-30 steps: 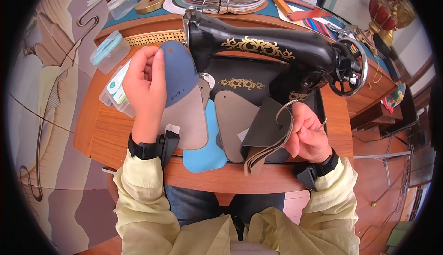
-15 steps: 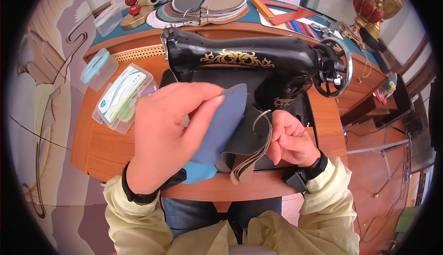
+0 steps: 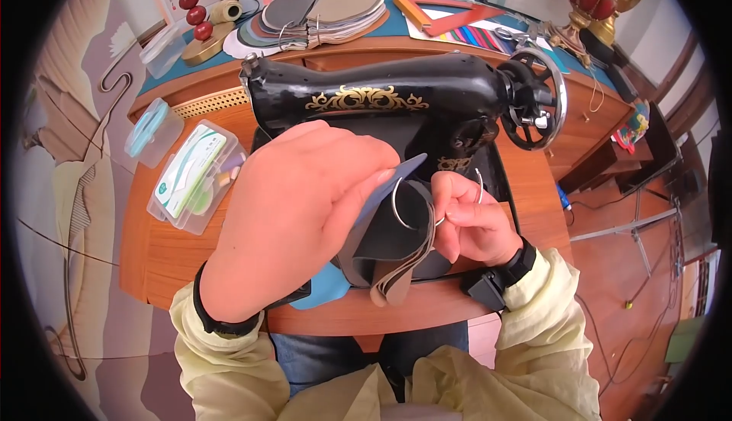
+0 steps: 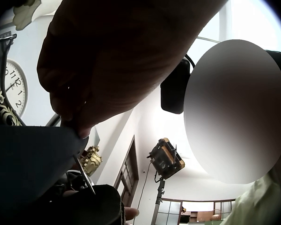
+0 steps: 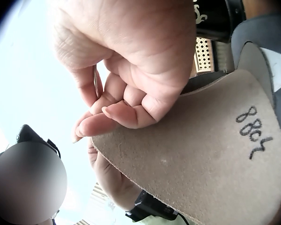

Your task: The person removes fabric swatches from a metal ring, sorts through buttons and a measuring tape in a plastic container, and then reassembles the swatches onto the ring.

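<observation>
My left hand [image 3: 293,219] pinches a blue leather swatch [image 3: 385,188] at its narrow end, right beside a metal ring [image 3: 396,201]. The right hand [image 3: 479,223] holds that ring between thumb and fingers; one ring end sticks up above the hand. Several dark grey and brown leather swatches [image 3: 395,239] hang from the ring, curving down together. In the right wrist view, a swatch's pale back [image 5: 192,150] carries handwritten marks. The left wrist view has the ring [image 4: 85,176] close under the blue swatch [image 4: 33,157]. A light blue swatch [image 3: 326,287] lies on the table, partly hidden by the left hand.
A black sewing machine [image 3: 366,78] with gold ornament stands just behind the hands. Clear plastic boxes [image 3: 200,173] sit at the left of the wooden table [image 3: 145,245]. Behind the machine are ringed swatch stacks [image 3: 324,13], a red triangular frame [image 3: 457,20] and scissors [image 3: 522,37].
My left hand has carried the blue swatch from the left, over the table, to the ring. The right hand keeps hold of the ring, whose end now shows above it. The head view has shifted.
</observation>
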Available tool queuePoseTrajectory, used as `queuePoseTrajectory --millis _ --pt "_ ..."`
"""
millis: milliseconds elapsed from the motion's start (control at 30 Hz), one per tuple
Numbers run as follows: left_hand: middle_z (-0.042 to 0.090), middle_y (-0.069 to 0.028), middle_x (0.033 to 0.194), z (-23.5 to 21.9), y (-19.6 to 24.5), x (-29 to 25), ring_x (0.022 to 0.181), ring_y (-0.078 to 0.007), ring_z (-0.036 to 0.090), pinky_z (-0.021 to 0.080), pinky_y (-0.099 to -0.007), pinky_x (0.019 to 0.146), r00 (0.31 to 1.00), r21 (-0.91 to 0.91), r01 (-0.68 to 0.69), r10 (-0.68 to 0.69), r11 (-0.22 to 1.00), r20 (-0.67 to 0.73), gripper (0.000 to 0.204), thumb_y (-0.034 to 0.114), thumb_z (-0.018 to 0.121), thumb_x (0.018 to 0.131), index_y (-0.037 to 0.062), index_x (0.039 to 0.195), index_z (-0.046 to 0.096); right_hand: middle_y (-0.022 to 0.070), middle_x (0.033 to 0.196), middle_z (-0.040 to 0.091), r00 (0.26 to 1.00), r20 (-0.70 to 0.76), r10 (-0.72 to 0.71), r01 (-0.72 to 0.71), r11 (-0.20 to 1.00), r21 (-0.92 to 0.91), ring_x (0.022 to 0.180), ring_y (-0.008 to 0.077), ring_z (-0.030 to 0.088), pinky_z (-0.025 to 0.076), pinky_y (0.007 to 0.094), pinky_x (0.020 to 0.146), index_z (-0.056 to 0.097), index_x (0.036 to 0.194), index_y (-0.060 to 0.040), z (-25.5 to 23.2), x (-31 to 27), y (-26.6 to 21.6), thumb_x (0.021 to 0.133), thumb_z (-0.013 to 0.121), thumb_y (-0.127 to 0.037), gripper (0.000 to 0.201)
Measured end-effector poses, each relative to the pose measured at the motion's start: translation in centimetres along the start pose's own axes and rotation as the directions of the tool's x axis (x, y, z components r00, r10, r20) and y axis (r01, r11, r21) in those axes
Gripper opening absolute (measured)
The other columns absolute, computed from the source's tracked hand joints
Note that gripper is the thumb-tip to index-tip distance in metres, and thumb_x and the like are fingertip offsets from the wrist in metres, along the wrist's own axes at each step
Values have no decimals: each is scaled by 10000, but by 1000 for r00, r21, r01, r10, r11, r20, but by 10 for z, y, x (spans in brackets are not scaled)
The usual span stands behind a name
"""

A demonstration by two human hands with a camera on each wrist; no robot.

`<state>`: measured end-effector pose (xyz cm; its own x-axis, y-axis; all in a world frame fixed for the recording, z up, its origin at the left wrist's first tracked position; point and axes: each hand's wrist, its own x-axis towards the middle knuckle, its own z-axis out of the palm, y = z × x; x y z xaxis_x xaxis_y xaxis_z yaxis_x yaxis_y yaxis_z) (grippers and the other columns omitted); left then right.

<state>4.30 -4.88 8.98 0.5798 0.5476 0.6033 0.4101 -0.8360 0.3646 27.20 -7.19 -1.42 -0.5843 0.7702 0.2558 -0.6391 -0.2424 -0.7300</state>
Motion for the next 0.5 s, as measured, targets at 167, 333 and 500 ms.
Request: queuePoseTrajectory --millis 167,333,500 --pt "639 -72 774 -7 -4 -1 698 -261 546 437 -344 639 993 57 -12 5 998 122 115 26 657 773 34 887 667 112 694 642 999 -9 -38 38 999 -34 578 153 602 454 246 615 536 959 -45 -2 2 1 964 490 -164 128" --pt "635 -73 783 -10 -10 -1 711 -273 558 442 -357 650 988 11 -53 51 999 147 115 33 647 782 39 895 666 103 666 622 1000 -19 -19 18 999 -46 571 154 589 442 248 606 539 949 -44 0 1 1 961 495 -165 129" --pt "639 -72 807 -10 -8 -1 753 -278 598 452 -359 676 975 11 -15 12 1000 223 122 50 613 818 47 932 655 92 644 600 1000 -3 6 -6 1000 -13 583 160 590 442 244 604 545 933 -38 4 1 -1 959 499 -164 136"
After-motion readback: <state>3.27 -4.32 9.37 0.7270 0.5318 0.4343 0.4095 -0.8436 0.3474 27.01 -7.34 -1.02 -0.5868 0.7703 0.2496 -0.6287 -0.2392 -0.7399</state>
